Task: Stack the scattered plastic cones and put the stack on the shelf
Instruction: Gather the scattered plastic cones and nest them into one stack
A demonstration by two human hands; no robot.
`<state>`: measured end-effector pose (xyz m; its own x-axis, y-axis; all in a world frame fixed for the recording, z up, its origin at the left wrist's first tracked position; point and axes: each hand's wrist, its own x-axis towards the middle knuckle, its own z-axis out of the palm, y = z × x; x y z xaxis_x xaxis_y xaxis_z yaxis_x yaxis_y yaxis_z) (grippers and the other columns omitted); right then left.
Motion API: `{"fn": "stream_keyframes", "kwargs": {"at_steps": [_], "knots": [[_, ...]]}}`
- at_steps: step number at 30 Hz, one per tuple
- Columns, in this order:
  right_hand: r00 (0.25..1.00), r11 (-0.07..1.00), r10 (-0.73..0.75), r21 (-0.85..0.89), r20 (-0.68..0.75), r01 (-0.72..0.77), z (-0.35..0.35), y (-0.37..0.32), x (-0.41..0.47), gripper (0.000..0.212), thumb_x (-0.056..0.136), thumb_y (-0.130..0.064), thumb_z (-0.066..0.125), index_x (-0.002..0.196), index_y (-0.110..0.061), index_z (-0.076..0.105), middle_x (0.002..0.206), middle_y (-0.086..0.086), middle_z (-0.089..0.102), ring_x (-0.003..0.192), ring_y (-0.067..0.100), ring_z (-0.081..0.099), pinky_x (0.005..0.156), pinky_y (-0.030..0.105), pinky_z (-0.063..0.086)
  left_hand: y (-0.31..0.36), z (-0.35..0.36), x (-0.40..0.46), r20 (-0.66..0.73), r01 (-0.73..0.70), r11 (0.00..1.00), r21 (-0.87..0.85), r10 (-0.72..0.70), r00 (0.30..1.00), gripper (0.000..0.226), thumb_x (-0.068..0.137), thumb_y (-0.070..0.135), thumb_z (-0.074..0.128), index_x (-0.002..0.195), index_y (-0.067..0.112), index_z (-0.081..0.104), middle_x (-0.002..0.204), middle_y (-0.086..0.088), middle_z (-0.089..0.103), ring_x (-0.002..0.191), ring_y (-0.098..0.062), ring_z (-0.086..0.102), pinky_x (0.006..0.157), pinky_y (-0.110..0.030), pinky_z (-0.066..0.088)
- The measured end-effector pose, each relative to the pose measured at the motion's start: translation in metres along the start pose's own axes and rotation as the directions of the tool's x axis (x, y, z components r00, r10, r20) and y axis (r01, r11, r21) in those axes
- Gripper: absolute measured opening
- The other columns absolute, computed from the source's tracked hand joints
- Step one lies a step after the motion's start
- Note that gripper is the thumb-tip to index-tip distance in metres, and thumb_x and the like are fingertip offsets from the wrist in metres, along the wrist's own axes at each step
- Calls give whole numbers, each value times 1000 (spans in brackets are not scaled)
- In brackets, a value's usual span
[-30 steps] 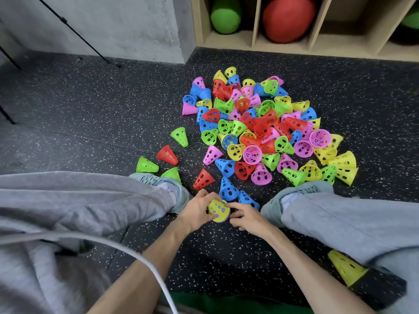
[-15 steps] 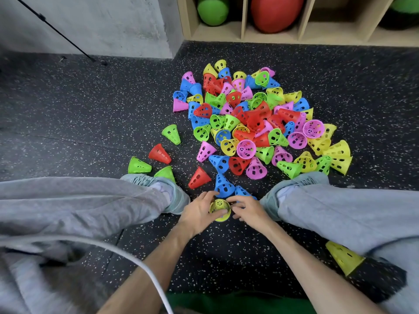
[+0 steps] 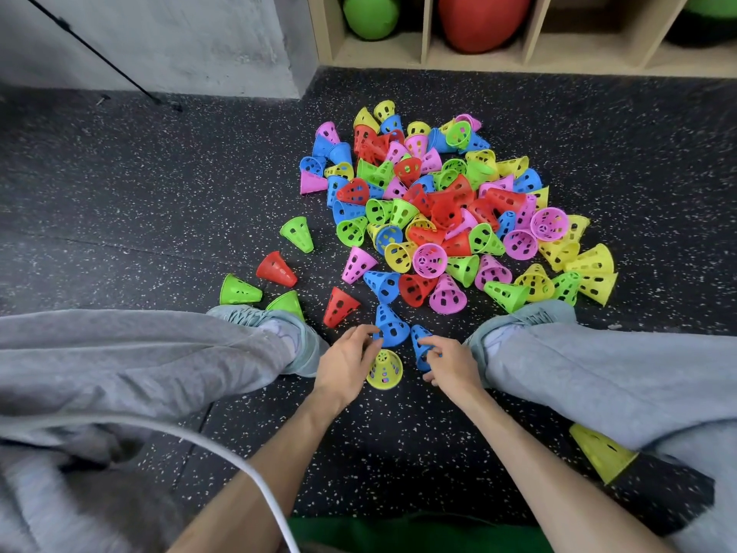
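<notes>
1. Cones, plastic, mixed colours (image 3: 438, 217): heaped on the speckled floor (image 3: 159, 193) before the shelf (image 3: 518, 57); yellow cone (image 3: 385, 370) upright between both hands.
2. Left hand (image 3: 345, 363): fingers curled, touching a blue cone (image 3: 391, 327); grip unclear.
3. Right hand (image 3: 450, 365): fingers pinching another blue cone (image 3: 419, 345).

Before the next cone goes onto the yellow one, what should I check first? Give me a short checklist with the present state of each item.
1. Yellow cone stands upright on its wide end: ok.
2. Left hand beside the yellow cone: ok; whether it touches it, cannot tell.
3. Right hand grips a blue cone: ok.
4. Nearer blue cone within the left fingertips' reach: ok.
5. Floor around the yellow cone free of other cones: ok.
6. Shelf has a free compartment: cannot tell.
</notes>
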<state>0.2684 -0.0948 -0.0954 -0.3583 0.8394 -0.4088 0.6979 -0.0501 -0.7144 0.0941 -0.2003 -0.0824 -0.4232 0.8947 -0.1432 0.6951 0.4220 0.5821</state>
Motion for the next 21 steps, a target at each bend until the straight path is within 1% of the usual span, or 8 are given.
{"fn": "stream_keyframes", "kwargs": {"at_steps": [2, 5, 8, 10, 12, 15, 18, 21], "knots": [[1000, 1000, -9, 4, 10, 9, 1, 0, -1, 36, 103, -11, 48, 132, -23, 65, 117, -6, 66, 67, 11, 73, 75, 37, 63, 0, 1, -1, 7, 2, 1000, 0, -2, 1000, 35, 106, 46, 45, 135, 28, 55, 123, 11, 63, 109, -11, 63, 85, -36, 51], [1000, 1000, -23, 10, 6, 23, 0, -1, -2, 34, 103, -12, 48, 132, -20, 65, 108, -11, 62, 71, 12, 73, 76, 39, 62, -1, 3, -2, 13, 3, 1000, -1, -3, 1000, 35, 106, 47, 45, 134, 28, 55, 122, 12, 64, 109, -12, 62, 86, -37, 51], [999, 999, -38, 26, -29, 38, -1, -3, -2, 32, 103, -14, 50, 129, -21, 67, 115, -8, 67, 70, 11, 73, 76, 40, 62, 0, 3, -1, 3, 13, 1000, -18, -13, 1000, 36, 106, 48, 44, 134, 28, 56, 127, 12, 63, 111, -11, 63, 88, -38, 53], [998, 998, -44, 38, -52, 46, -1, -4, -2, 31, 102, -15, 51, 126, -22, 69, 116, -6, 70, 69, 10, 73, 77, 40, 62, 1, 3, 0, -6, 27, 999, -35, -27, 1000, 37, 106, 48, 44, 135, 28, 56, 134, 11, 61, 113, -12, 63, 91, -40, 53], [996, 997, -52, 46, -70, 55, -2, -6, -3, 29, 102, -16, 52, 124, -21, 70, 116, -6, 71, 68, 9, 72, 75, 38, 62, 1, 3, 0, -8, 35, 998, -46, -36, 999, 38, 106, 49, 43, 135, 28, 56, 136, 10, 61, 115, -13, 62, 92, -42, 53], [993, 995, -71, 62, -98, 77, -4, -7, -4, 28, 102, -15, 54, 123, -19, 71, 117, -5, 72, 68, 7, 72, 73, 34, 62, 2, 1, 1, -11, 42, 997, -62, -43, 999, 38, 106, 48, 44, 135, 29, 57, 135, 9, 61, 115, -13, 62, 93, -43, 53], [991, 993, -62, 88, -123, 73, -3, -8, -3, 29, 102, -13, 54, 124, -19, 71, 119, -3, 72, 66, 7, 72, 70, 32, 62, 5, 0, 4, -39, 48, 994, -97, -52, 998, 35, 106, 46, 45, 133, 29, 58, 129, 10, 63, 108, -9, 63, 91, -40, 54], [987, 988, -56, 131, -151, 76, -2, -12, -2, 29, 102, -11, 53, 123, -17, 71, 119, -2, 72, 63, 7, 72, 70, 35, 63, 9, 0, 9, -65, 28, 993, -115, -35, 997, 34, 106, 45, 47, 132, 28, 59, 126, 11, 63, 102, -8, 64, 89, -40, 55]]}}
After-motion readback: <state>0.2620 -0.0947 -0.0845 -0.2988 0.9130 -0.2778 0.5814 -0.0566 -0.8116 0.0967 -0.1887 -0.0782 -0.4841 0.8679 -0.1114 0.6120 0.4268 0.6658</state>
